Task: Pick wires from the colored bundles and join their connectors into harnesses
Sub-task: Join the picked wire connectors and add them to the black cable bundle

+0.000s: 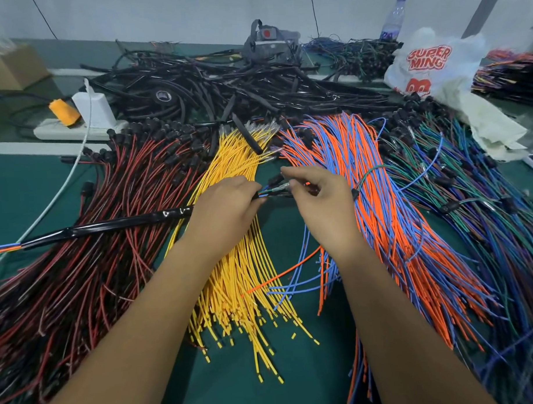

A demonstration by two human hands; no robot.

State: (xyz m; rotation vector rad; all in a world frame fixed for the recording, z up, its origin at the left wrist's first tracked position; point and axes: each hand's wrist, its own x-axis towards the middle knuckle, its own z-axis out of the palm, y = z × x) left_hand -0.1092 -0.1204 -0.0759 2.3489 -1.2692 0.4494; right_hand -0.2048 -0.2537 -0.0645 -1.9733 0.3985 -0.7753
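While the left hand (pixel 229 200) grips the black-sleeved harness (pixel 109 227) at its open end, the right hand (pixel 316 197) pinches a small clear-sheathed wire connector (pixel 281 189) between them, above the yellow wire bundle (pixel 240 263). A slight misalignment could bend the terminal or mate the wrong colours. Both wrists angle inward, fingers curled tight.

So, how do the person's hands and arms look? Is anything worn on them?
Both arms are bare along all that shows of them: no sleeves, gloves, watch, rings or bracelets are visible on the left hand or the right hand. The fingernails look short and unpainted.
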